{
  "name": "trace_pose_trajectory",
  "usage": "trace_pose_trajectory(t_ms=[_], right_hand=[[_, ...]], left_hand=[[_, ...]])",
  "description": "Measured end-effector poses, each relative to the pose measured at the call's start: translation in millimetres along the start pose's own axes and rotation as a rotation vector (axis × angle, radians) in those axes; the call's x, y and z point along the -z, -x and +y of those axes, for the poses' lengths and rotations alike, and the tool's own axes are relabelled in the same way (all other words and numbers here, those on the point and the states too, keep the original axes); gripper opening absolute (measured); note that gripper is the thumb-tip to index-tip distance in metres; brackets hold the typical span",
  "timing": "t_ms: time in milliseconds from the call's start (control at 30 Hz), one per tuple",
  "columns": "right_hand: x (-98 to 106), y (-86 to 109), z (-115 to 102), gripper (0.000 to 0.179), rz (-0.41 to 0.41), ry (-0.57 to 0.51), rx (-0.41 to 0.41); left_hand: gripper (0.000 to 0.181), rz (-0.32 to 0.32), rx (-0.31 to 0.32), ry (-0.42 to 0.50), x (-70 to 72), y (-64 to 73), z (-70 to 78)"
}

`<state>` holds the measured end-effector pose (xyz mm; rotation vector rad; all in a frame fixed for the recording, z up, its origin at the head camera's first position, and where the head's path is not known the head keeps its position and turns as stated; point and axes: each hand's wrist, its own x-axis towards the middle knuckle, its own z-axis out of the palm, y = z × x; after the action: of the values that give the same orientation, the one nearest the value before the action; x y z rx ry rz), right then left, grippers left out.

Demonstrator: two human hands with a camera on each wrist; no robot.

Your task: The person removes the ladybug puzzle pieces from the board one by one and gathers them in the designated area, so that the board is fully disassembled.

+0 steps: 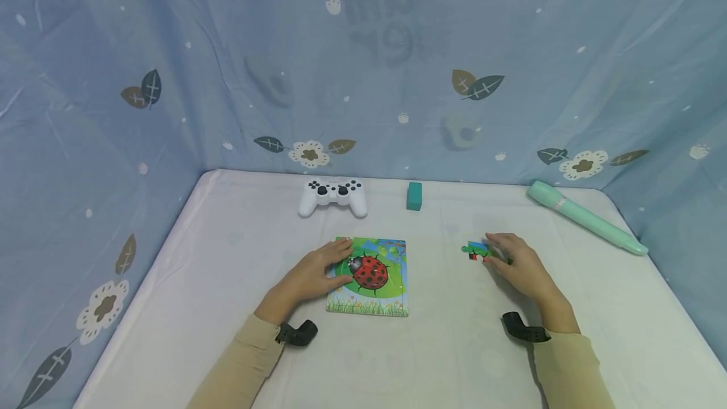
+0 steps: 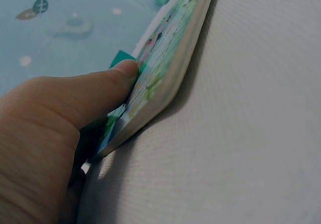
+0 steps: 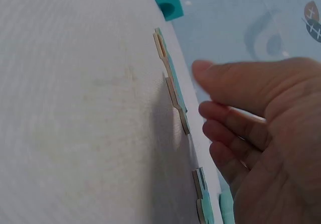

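Observation:
A square puzzle [image 1: 369, 308] with a red ladybug picture lies flat on the table. My left hand [image 1: 312, 273] rests over its left side, fingers stretched to the top left corner and thumb on the picture. In the left wrist view the thumb [image 2: 108, 86] lies across the puzzle's face [image 2: 160, 68]. Off to the right, my right hand [image 1: 522, 267] hovers with fingers and thumb apart beside a few small loose puzzle pieces [image 1: 477, 248]. The right wrist view shows these thin pieces [image 3: 173, 86] on the table, apart from the thumb [image 3: 225, 78]; the hand holds nothing.
A white game controller [image 1: 333, 195] and a teal block [image 1: 414, 196] sit toward the back edge. A mint green tube-shaped thing [image 1: 587, 218] lies slanted at the back right. Blue patterned cloth [image 1: 386, 68] hangs behind the white table.

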<state>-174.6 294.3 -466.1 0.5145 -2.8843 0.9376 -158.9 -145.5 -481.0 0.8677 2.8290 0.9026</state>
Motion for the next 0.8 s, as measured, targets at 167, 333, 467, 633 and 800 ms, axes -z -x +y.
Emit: trace_pose_trajectory(t_ms=[167, 333, 467, 633, 800], right_hand=[[0, -0.1, -7, 0.051, 0.012, -0.061, -0.002], [-3, -2.6, -16, 0.05, -0.01, -0.107, 0.003], [-9, -6.7, -28, 0.05, -0.038, -0.136, 0.019], [-19, -10.6, -47, 0.05, -0.08, -0.136, 0.056], [-34, -18.0, -69, 0.05, -0.137, -0.193, 0.083]], left_hand=[[0.068, 0.004, 0.003, 0.003, -0.8, 0.3, -0.4], [0.069, 0.009, 0.007, 0.001, -0.9, 0.7, -0.3], [0.071, 0.017, 0.018, 0.002, -1.4, 1.8, -1.6], [0.073, 0.018, 0.032, 0.007, -3.3, 0.1, -3.9], [0.073, 0.035, 0.05, -0.028, 0.8, 1.1, -3.9]])
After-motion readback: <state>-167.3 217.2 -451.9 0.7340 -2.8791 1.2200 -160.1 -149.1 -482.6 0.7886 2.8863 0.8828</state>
